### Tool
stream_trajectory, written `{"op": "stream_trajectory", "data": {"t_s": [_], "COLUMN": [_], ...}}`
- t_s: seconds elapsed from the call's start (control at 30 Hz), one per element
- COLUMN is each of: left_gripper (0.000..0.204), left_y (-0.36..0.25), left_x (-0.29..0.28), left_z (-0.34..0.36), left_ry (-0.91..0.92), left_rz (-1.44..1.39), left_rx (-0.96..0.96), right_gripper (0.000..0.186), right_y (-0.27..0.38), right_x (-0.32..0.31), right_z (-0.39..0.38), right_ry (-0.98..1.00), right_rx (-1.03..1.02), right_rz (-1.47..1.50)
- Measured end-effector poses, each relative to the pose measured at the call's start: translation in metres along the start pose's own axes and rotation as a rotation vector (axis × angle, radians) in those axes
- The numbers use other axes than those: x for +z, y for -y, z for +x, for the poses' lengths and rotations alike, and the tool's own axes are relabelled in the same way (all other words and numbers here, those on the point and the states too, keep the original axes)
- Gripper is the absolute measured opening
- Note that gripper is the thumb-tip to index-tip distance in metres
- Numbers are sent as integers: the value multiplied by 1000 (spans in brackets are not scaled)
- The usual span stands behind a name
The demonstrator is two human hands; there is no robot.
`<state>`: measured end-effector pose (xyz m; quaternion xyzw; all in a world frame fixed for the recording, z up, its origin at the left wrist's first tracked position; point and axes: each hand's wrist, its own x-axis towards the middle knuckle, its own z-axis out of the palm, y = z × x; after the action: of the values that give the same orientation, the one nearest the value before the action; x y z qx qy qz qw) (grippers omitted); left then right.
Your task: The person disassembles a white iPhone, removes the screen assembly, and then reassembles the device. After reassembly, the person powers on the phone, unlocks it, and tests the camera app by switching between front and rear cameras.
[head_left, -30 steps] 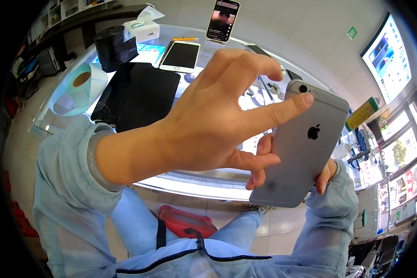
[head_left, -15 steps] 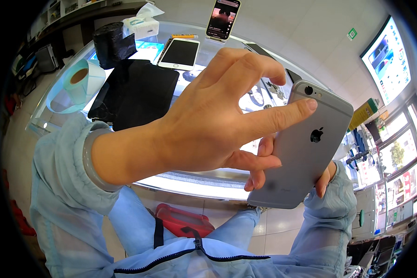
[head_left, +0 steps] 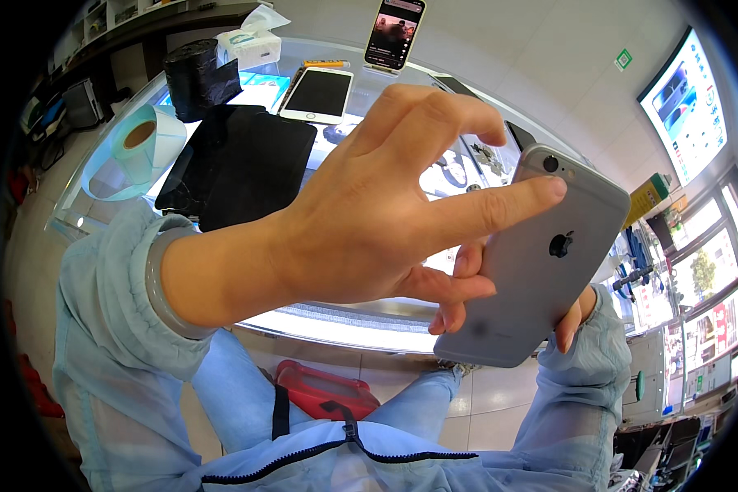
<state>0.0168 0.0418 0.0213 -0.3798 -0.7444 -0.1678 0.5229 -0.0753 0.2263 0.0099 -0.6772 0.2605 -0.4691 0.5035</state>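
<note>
Phone [head_left: 541, 262] slightly lowered, camera end up-left.

I see the grey phone [head_left: 533, 271] has a matt, smooth metal back. At eleven o'clock, a glossy black plastic bag roll [head_left: 193, 78] and a smooth pale-green tape roll [head_left: 135, 148] sit on the glass bench [head_left: 336, 316]. The black mat [head_left: 246, 168] looks matt. My sleeves [head_left: 107, 344] are thin, light-blue cloth.
</note>
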Motion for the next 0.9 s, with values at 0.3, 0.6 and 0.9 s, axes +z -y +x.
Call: {"op": "stream_trajectory", "data": {"t_s": [0.3,0.6,0.9], "left_gripper": [67,64,57], "left_y": [-3,-3,-5], "left_x": [-7,-8,-8], "left_z": [3,3,3], "left_ry": [75,69,99], "left_rz": [180,182,143], "left_rx": [-38,-41,-56], "right_gripper": [89,92,110], "right_y": [1,-4,-7], "right_x": [2,3,-4], "right_z": [0,-1,-11], "right_ry": [-54,-114,-100], "right_rx": [4,-24,40], "right_rz": [-15,-14,-20]}}
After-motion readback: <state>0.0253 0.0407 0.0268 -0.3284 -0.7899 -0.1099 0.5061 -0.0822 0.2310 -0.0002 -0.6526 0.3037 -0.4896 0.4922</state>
